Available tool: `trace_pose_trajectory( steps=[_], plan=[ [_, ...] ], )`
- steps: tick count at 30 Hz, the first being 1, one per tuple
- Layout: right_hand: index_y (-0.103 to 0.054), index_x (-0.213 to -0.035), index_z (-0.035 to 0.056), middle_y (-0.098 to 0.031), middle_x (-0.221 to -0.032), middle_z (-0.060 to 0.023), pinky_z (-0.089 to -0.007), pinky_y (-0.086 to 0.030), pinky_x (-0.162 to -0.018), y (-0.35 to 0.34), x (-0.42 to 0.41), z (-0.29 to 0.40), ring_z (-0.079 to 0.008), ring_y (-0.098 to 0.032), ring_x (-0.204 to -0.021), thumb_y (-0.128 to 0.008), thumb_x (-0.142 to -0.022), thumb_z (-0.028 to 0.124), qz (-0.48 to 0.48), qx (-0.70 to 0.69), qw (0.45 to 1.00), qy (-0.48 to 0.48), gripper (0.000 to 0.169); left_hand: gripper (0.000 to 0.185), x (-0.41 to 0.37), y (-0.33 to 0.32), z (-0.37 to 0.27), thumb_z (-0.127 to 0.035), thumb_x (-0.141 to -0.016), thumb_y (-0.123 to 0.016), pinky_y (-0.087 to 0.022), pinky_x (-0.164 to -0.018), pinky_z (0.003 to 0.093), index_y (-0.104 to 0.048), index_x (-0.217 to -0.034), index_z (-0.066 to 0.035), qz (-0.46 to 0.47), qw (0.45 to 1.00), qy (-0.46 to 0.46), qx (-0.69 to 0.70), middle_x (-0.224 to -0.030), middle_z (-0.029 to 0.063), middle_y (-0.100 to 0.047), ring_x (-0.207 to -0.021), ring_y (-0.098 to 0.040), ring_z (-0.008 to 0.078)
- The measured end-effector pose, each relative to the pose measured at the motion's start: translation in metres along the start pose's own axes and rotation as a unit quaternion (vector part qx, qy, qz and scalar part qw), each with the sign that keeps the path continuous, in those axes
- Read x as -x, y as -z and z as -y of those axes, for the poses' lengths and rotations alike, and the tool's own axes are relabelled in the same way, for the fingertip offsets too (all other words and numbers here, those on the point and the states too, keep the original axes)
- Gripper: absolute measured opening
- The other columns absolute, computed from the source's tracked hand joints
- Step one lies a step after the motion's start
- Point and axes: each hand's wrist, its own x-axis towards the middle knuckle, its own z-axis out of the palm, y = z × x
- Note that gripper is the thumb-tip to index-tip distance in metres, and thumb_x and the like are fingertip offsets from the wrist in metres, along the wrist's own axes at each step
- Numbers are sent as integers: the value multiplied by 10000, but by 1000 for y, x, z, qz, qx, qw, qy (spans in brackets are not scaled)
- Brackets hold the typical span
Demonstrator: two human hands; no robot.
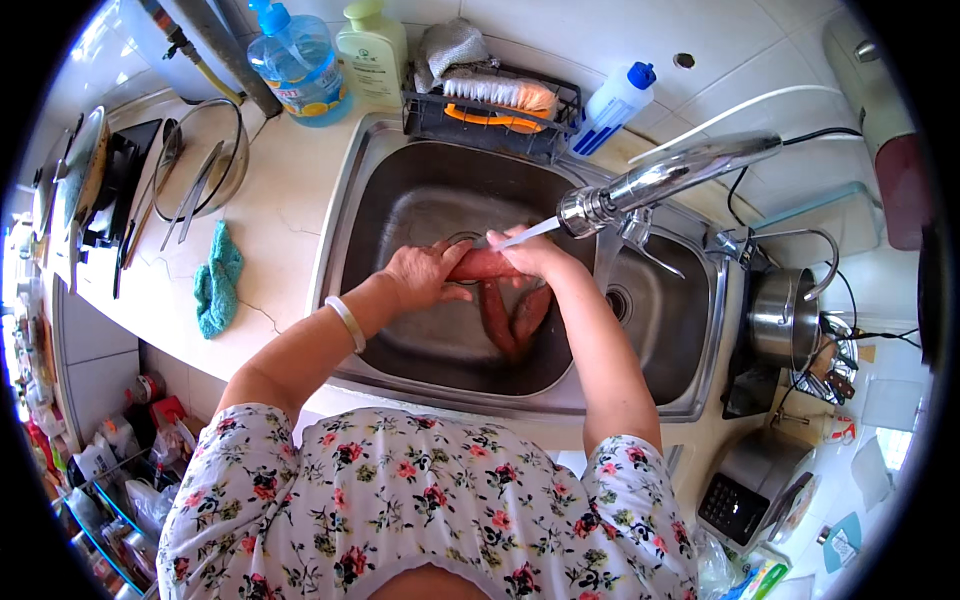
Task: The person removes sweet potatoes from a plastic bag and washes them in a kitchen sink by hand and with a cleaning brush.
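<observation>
Over the large basin of a steel sink [397, 330], my left hand [426, 274] and my right hand [529, 251] hold a reddish sweet potato [484, 265] between them, one at each end. Water streams from the chrome faucet [589, 211] onto my right hand. Two more reddish roots, probably sweet potatoes, lie below on the basin floor: one [496, 319] under the held one, the other [531, 311] to its right, their lower ends close together. My palms are partly hidden.
A wire rack [480, 124] with a brush [499, 97] stands behind the basin, between bottles. The smaller basin [660, 330] is on the right, near a steel pot [784, 315]. A green cloth [219, 281] and a glass lid [217, 169] lie on the left counter.
</observation>
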Motion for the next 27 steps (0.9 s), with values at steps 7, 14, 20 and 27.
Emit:
trace_pose_trajectory(
  steps=[7, 14, 20, 27],
  plan=[
    [-521, -1169, -22, -593, -1117, -190, -358, -429, -922, -37, 14, 10, -279, -571, -1056, -552, -864, 99, -424, -90, 901, 15, 330, 554, 10, -47, -17, -338, -686, -743, -485, -815, 352, -575, -1071, 24, 20, 876, 304, 374, -984, 198, -648, -938, -629, 267],
    [-439, -1030, -34, -595, -881, -146, -340, -521, -707, -121, -47, -24, -283, -624, -811, -743, -714, 199, -402, -294, 867, 18, 497, 563, 1, -48, -35, -286, -705, -704, -474, -833, 425, -487, -1075, 79, 55, 903, 288, 315, -998, 271, -606, -955, -594, 388],
    [-581, -994, 113, -517, -635, 3, -290, -462, -526, -63, -65, -45, -123, -503, -550, -665, -836, 350, -152, -674, 715, 107, 297, 221, 19, -59, -27, -217, -773, -651, -293, -352, 263, -529, -891, -74, 217, 552, 320, 739, -621, 6, -518, -411, -403, 109],
    [-531, -809, 127, -487, -587, 3, -327, -440, -497, -74, -67, -53, -146, -469, -484, -644, -858, 317, -129, -704, 695, 73, 226, 169, 11, -46, -29, -193, -795, -624, -340, -353, 301, -522, -871, -81, 306, 641, 410, 573, -650, 44, -563, -433, -483, 144]
  ],
)
